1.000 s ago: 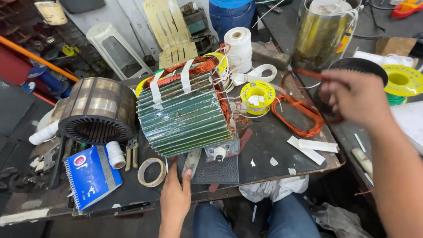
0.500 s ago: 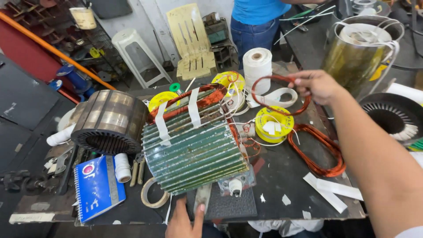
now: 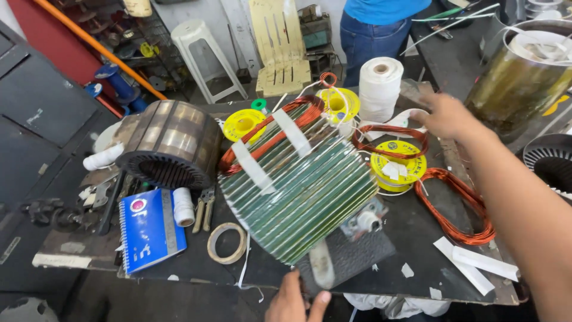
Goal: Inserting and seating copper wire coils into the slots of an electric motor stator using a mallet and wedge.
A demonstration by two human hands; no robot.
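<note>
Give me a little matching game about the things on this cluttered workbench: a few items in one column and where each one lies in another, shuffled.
Things:
1. notebook
2. tape ring
3. white spool
4. loose copper coil

Places:
A. at the far edge of the table, beside the yellow reels
B. on the right, under the reaching right arm
C. front left, next to a small white roll
D. just in front of the green stator, near the pliers

Pairs: 1-C, 2-D, 3-A, 4-B
</note>
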